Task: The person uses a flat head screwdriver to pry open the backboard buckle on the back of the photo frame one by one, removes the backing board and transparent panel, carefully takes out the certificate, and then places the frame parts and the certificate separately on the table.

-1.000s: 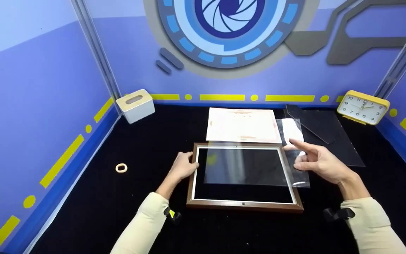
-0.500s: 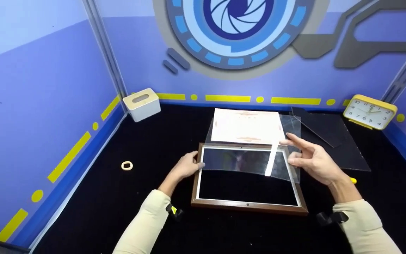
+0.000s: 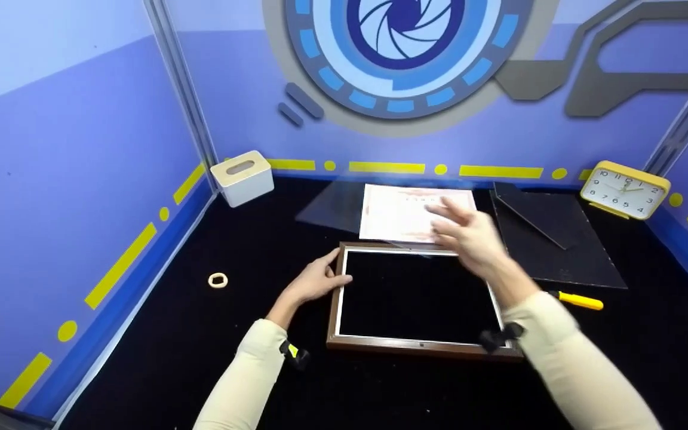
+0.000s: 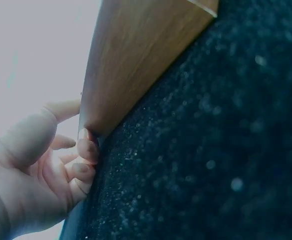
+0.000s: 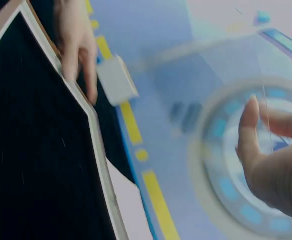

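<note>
A brown wooden picture frame (image 3: 377, 343) with a white inner edge lies flat, black showing through its opening. My left hand (image 3: 315, 279) grips its left side, thumb on top and fingers against the outer side; the left wrist view shows the fingertips low on the frame's wood (image 4: 131, 55). Above the frame's far edge, my right hand (image 3: 469, 237) is blurred and pinches a clear sheet (image 3: 333, 206) between thumb and fingers. That see-through sheet spreads leftward behind the frame and is hard to make out. A printed certificate (image 3: 387, 216) lies behind the frame, partly hidden by the right hand.
A black backing board (image 3: 583, 251) with a stand flap lies at the right, a yellow-handled tool (image 3: 581, 300) before it. A yellow clock (image 3: 624, 190) and a tissue box (image 3: 242, 179) stand at the back corners. A small pale ring (image 3: 218, 273) lies left.
My right hand has swung left and away with the clear sheet, which has come off the frame's opening. The yellow-handled tool has come into sight. My left hand stays on the frame.
</note>
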Motion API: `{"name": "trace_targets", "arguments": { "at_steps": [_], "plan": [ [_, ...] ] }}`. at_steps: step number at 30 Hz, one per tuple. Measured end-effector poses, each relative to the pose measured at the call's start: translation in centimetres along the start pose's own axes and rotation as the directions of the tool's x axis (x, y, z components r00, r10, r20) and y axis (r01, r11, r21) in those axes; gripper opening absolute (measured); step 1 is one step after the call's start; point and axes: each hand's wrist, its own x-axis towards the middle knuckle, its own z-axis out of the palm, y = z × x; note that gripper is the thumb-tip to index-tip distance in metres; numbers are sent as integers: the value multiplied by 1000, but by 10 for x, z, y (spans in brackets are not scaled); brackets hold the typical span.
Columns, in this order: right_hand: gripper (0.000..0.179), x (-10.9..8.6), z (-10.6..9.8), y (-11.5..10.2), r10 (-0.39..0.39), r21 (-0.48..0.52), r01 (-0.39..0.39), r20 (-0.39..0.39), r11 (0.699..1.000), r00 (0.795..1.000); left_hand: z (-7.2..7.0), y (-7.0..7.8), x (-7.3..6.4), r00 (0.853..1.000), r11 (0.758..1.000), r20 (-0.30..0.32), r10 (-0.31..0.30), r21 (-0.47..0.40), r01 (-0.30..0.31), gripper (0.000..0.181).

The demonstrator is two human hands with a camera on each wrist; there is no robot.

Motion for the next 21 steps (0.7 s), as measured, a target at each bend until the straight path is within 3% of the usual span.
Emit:
{"name": "trace_targets", "arguments": {
  "at_steps": [4,7,13,21],
  "plan": [
    [73,22,34,20,64,34,-64,20,997,998,-4,0,-1,998,996,63,29,84,-34,93],
    [73,38,49,38,106,31,-108,58,994,993,-6,0,-3,991,995,126,40,91,-52,102],
    [67,68,61,73,152,11,-154,98,988,983,-10,-3,-6,957,992,278,80,72,-103,116],
    [65,95,78,96,207,-19,-206,130,978,970,-16,3,-8,938,970,333,93,184,-161,118]
  ]
}}
